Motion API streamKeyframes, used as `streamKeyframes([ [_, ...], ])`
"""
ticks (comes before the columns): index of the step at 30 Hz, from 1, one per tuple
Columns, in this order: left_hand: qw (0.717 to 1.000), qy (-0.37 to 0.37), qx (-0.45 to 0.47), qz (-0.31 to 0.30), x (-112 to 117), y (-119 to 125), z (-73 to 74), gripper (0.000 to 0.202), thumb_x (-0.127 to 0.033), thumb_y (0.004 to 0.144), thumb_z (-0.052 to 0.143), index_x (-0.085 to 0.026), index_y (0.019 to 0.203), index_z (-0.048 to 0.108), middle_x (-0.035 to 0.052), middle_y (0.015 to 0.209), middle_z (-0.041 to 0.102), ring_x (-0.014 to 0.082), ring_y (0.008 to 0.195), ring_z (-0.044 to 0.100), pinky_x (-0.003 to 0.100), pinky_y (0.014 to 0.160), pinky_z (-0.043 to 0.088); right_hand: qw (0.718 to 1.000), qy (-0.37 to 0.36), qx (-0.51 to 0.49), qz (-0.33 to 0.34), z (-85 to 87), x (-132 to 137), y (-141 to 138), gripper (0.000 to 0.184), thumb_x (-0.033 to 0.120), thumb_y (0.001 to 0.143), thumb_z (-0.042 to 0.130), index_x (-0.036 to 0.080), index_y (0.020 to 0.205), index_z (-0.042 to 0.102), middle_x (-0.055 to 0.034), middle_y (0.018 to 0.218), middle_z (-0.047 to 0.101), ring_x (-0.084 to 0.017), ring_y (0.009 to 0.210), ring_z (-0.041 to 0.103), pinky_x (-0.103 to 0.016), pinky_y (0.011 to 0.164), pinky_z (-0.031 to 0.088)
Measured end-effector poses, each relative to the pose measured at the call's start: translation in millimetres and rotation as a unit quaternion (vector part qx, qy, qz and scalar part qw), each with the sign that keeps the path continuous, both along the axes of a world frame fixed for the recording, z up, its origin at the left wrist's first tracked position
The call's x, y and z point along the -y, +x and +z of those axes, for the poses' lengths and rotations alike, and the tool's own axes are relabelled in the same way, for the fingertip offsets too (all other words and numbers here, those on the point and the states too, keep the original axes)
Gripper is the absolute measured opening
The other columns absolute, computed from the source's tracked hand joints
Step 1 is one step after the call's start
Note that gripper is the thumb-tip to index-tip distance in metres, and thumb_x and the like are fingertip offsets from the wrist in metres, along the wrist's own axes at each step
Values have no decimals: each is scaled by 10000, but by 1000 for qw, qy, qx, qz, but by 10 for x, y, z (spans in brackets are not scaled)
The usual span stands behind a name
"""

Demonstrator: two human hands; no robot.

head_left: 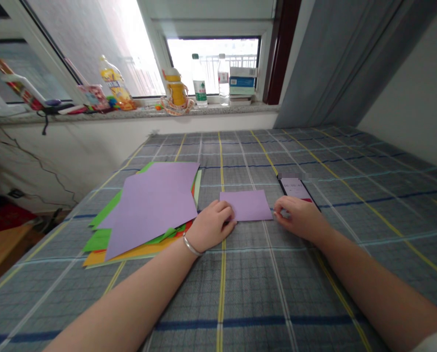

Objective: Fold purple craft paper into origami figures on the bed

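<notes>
Atop checked bedding [350,274], a flat lilac paper rectangle [245,205], left grip [213,226] and right grip [302,219] open against its edges

No legible text; labels on bottle [199,87], box [242,80] and phone [294,188] too small or blurred.

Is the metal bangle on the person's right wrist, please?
No, the silver bangle sits on the wrist of the left hand, while the wrist of the right hand looks bare.
</notes>
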State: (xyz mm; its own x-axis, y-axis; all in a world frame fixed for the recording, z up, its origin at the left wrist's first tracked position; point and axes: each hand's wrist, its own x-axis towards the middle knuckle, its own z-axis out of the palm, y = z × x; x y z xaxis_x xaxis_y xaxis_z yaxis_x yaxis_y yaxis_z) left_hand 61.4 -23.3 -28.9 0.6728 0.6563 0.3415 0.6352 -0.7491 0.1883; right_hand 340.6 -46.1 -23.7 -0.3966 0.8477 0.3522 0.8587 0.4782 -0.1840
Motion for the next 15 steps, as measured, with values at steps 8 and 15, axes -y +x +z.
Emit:
streamKeyframes([
  [8, 978, 98, -105, 153, 64, 78, -31, 515, -407, 886, 557, -96, 1293, 502, 171, 1155, 592, 325, 1089, 502, 473, 925, 407, 997, -76, -1, -13, -68, 21, -160, 148, 299, 881, 535, 183, 957, 585, -52, 929, 631, -191, 799, 608, -310, 708, 457],
  [15, 973, 99, -123, 171, 35, 55, -66, 430, -331, 935, 484, -129, 1314, 515, 117, 1068, 654, 289, 1015, 548, 443, 925, 391, 992, -89, 0, -84, -125, 47, -218, 357, 348, 866, 563, 154, 1165, 564, -97, 1120, 636, -251, 951, 635, -363, 794, 500],
])
